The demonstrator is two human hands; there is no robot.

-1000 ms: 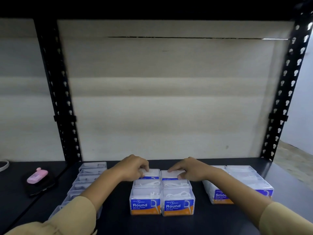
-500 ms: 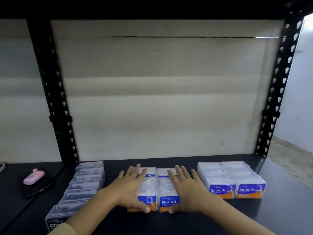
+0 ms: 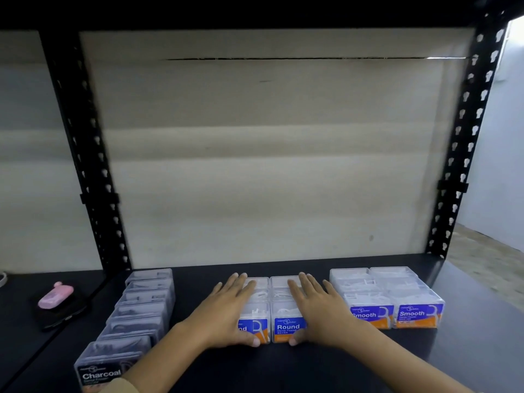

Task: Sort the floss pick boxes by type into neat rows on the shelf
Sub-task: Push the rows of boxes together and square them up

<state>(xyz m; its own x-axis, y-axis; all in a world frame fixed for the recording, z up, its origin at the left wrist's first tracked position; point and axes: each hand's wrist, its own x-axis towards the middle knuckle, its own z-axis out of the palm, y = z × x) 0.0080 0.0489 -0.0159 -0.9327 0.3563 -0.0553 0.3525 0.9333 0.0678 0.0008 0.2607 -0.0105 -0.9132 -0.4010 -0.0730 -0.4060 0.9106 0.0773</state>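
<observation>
While both hands lie flat on the middle group of boxes, nothing is gripped — the left hand (image 3: 226, 313) rests palm-down with fingers spread over the left column of clear plastic floss pick boxes with blue-and-orange "Round" labels (image 3: 286, 313), its thumb against the front label. The right hand (image 3: 320, 310) lies the same way, fingers extended, on the right column, thumb at the lower front edge of the foremost box. These Round boxes stand in two touching columns on the dark shelf board (image 3: 283, 370). To the right, apart from them, sits a double row of clear boxes labelled "Smooth" (image 3: 397, 299). To the left, a single file of clear boxes with dark "Charcoal" labels (image 3: 133, 321) runs from the front edge toward the black perforated upright (image 3: 93, 171). On the neighbouring shelf section, further left, a small pink plastic case (image 3: 55, 298) lies on a black flat object — what that is I cannot tell.
</observation>
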